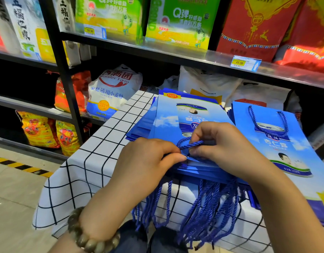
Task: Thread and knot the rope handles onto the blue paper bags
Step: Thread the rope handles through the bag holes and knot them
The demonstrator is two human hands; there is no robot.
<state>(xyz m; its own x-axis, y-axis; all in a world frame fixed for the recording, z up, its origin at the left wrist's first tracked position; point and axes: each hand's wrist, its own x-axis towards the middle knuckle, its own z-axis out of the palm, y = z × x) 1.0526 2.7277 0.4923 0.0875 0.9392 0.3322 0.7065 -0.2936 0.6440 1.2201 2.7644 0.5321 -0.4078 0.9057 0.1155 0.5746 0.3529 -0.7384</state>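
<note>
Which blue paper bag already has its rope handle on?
The right pile's top bag: a rope handle loops across its face; the rope on the middle bag is being threaded.

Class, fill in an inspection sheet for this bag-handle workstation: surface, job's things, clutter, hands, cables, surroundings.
Surface: table under a white grid-patterned cloth.
Job's things: top bag of a flat blue stack; rope looped at its near edge; spare ropes hanging off the table edge; finished bag with handle, at right.
Clutter: nothing seen.
Hands: left hand pinches the top bag's edge; right hand pinches the rope.
Cables: nothing seen.
Surroundings: shop shelves of food sacks; striped floor tape.
</note>
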